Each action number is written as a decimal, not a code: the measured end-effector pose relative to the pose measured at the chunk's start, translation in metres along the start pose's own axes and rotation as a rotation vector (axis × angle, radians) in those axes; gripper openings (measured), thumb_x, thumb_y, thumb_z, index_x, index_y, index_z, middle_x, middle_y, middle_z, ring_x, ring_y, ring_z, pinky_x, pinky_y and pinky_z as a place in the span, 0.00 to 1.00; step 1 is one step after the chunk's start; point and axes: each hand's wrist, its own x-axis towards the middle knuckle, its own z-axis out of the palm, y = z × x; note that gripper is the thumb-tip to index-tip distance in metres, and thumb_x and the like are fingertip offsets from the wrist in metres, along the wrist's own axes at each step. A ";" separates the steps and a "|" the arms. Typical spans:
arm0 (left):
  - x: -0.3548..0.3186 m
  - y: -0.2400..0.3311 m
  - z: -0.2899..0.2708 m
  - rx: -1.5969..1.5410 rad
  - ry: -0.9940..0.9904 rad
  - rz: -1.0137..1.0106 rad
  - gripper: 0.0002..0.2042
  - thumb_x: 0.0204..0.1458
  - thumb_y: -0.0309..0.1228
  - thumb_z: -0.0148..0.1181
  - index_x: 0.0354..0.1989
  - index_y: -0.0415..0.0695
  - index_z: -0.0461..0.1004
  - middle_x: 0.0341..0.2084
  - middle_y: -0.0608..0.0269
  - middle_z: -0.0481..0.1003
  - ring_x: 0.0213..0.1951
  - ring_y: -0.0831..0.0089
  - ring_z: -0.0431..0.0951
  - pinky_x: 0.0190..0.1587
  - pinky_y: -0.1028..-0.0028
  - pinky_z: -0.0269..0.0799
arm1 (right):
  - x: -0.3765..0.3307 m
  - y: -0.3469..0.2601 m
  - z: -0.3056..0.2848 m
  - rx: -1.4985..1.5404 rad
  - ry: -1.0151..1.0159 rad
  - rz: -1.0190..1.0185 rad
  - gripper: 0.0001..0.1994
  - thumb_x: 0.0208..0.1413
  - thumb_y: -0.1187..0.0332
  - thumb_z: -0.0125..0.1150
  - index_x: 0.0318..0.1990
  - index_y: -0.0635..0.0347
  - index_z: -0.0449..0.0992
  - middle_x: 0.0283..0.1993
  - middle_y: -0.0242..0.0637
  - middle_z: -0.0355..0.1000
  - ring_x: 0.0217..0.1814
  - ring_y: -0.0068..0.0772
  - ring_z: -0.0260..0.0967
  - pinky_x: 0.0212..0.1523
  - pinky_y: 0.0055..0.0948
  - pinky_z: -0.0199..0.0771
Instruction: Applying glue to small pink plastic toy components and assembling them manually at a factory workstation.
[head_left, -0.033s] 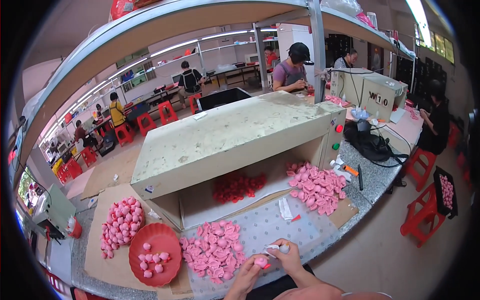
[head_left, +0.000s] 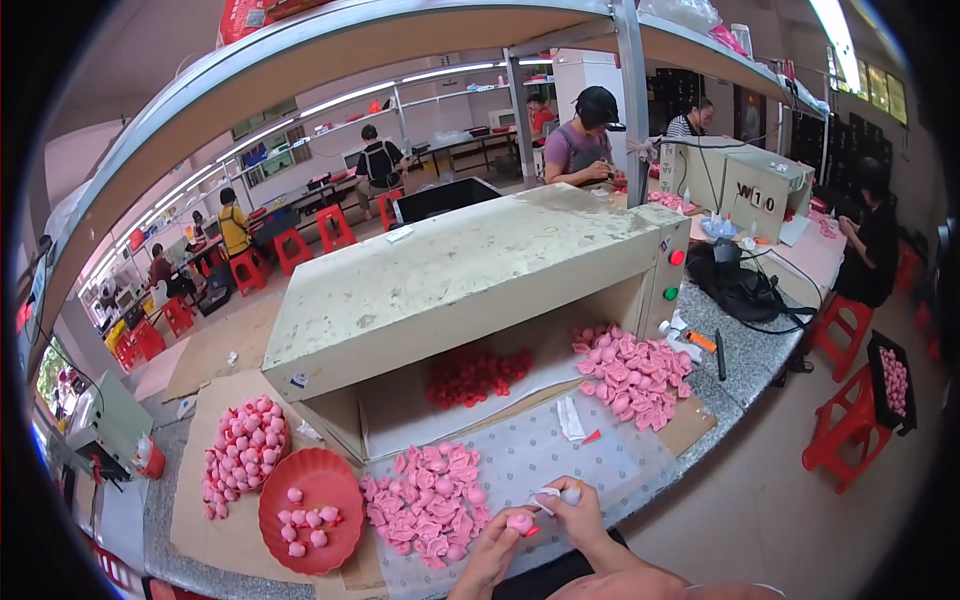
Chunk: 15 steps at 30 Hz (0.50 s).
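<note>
At six o'clock in the head view the left hand [head_left: 492, 550] pinches a small round pink piece [head_left: 520, 522] between its fingertips, grip pressed together on it; just at its three o'clock the right hand [head_left: 580, 520] holds a small white tool [head_left: 556, 494], grip pinched around it, the tool's tip close to the pink piece; both hands hover over the near edge of the speckled counter [head_left: 740, 345]; at nine o'clock from the hands a loose heap of flat pink pieces [head_left: 428, 500] lies on a dotted white sheet [head_left: 560, 455]; farther toward nine o'clock a red dish [head_left: 290, 480] carries a few round pink pieces, and beyond it a pile of pink balls [head_left: 240, 445] rests on cardboard; at twelve o'clock from the hands stands a large pale box machine [head_left: 450, 275] with an open front, darker red pieces [head_left: 475, 372] inside it; at two o'clock a second heap of pink pieces [head_left: 632, 372] spills from the machine's right end; other people sit at work in the background.
</note>
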 end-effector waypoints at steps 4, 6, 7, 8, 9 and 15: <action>-0.001 0.015 0.001 -0.005 0.051 0.141 0.15 0.48 0.37 0.46 0.36 0.37 0.64 0.35 0.56 0.67 0.43 0.69 0.64 0.49 0.70 0.52 | 0.012 -0.013 -0.018 -0.202 0.117 -0.066 0.06 0.40 0.71 0.59 0.25 0.62 0.70 0.17 0.24 0.62 0.18 0.14 0.57 0.19 0.14 0.57; -0.005 0.014 0.000 0.016 0.065 0.205 0.14 0.48 0.37 0.45 0.36 0.37 0.64 0.34 0.54 0.68 0.43 0.67 0.64 0.50 0.69 0.51 | 0.010 -0.016 -0.028 -0.314 0.081 -0.155 0.08 0.39 0.71 0.59 0.27 0.63 0.70 0.21 0.27 0.64 0.24 0.20 0.62 0.25 0.18 0.62; -0.003 0.013 0.000 0.019 0.097 0.198 0.14 0.48 0.37 0.46 0.35 0.37 0.64 0.34 0.54 0.68 0.42 0.67 0.64 0.50 0.69 0.51 | 0.013 -0.022 -0.030 -0.622 0.087 -0.335 0.09 0.38 0.70 0.60 0.29 0.63 0.71 0.25 0.29 0.65 0.28 0.22 0.63 0.29 0.20 0.63; -0.004 0.012 0.002 0.021 0.131 0.188 0.14 0.48 0.36 0.46 0.35 0.37 0.65 0.34 0.54 0.68 0.42 0.67 0.65 0.50 0.68 0.51 | 0.013 -0.026 -0.031 -0.930 0.087 -0.513 0.11 0.37 0.70 0.60 0.31 0.63 0.71 0.29 0.31 0.66 0.32 0.25 0.64 0.32 0.22 0.63; -0.009 0.010 0.005 0.020 0.144 0.174 0.14 0.48 0.36 0.46 0.35 0.37 0.65 0.34 0.54 0.68 0.42 0.67 0.65 0.50 0.68 0.51 | 0.008 -0.028 -0.031 -0.928 0.082 -0.494 0.11 0.37 0.70 0.60 0.31 0.63 0.71 0.29 0.31 0.66 0.32 0.25 0.64 0.32 0.22 0.63; -0.006 -0.003 0.008 -0.087 0.146 -0.009 0.15 0.48 0.36 0.47 0.38 0.36 0.64 0.36 0.60 0.67 0.43 0.73 0.64 0.49 0.74 0.53 | 0.003 -0.045 -0.008 -0.346 -0.456 -0.193 0.14 0.36 0.77 0.58 0.36 0.62 0.72 0.37 0.36 0.65 0.33 0.21 0.61 0.35 0.19 0.60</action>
